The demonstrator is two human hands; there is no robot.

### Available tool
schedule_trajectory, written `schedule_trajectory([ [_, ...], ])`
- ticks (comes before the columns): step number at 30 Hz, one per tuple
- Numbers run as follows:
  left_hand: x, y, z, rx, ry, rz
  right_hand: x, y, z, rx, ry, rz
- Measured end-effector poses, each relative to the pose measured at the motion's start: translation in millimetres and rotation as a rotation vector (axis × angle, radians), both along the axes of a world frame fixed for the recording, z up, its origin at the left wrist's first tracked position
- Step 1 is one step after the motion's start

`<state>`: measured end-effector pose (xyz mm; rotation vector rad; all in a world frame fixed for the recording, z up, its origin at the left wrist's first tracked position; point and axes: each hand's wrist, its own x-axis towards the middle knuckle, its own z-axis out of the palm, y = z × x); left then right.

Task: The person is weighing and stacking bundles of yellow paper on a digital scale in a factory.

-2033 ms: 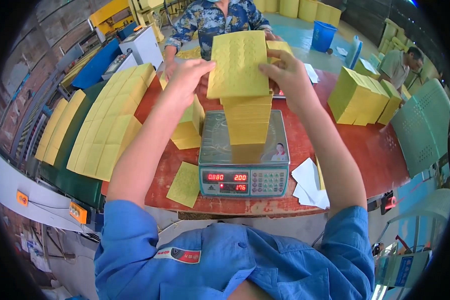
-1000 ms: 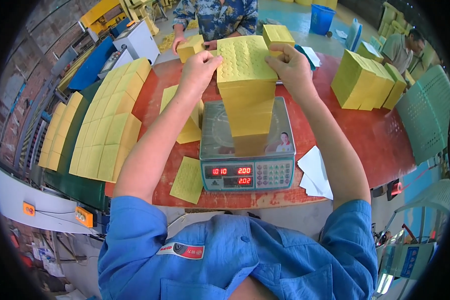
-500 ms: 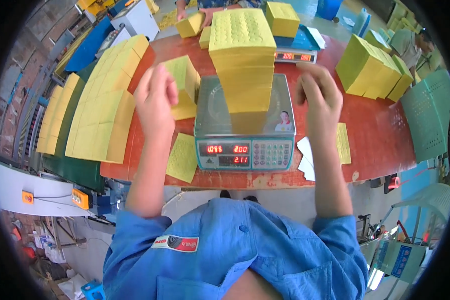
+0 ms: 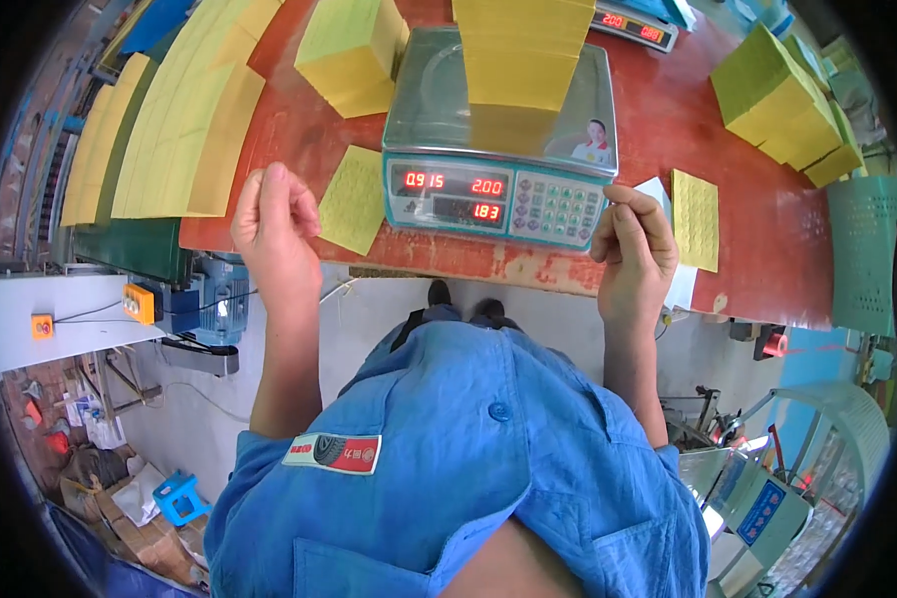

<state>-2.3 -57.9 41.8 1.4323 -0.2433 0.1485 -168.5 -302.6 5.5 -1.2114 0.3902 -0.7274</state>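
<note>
Step in hand: looks like weighing. Tall yellow embossed-paper stack (image 4: 523,55) stands on the pan of the digital countertop scale (image 4: 424,120), top cut off by the upper frame edge; red display lit. Both hands are off the stack, back at the near edge of the red table (image 4: 767,249).

Left hand (image 4: 277,214): fingers curled, nothing visible in it, left of the loose yellow sheet (image 4: 349,204); can't tell if thumb and fingertips meet. Right hand (image 4: 636,244): fingers curled too, nothing seen in grip, by the scale's right front corner and partly over the white sheets (image 4: 683,284); whether it touches them or its fingertips meet, can't tell. Second yellow sheet (image 4: 696,219) lies just right of it.

Next move, my judgement: calls for checking the reading, then either trimming the sheet count or a two-handed side grip, keeping the tall stack square.
</note>
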Motion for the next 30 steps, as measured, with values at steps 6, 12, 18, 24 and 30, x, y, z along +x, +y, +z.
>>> schedule_trajectory([
  [6, -7.6, -11.4, -4.2, -0.016, -0.001, -0.039, -5.0, 6.2, 1.1, 0.018, -0.01, 0.021],
  [12, 2.3, -22.1, 1.7, 0.038, 0.006, -0.064, -1.5, -5.3, -3.0, 0.04, -0.013, 0.01],
  [18, 26.1, -44.1, 37.1, 0.092, -0.062, -0.182, 9.5, -25.2, 2.5, 0.011, -0.028, 0.032],
  [24, 44.3, -81.9, 99.8, 0.305, -0.383, -0.198, 52.3, -59.6, 17.7, 0.016, -0.071, 0.045],
  [30, 65.7, -150.2, 145.2, 0.653, -1.021, -0.408, 66.3, -36.3, 2.2, 0.138, -0.075, 0.147],
])
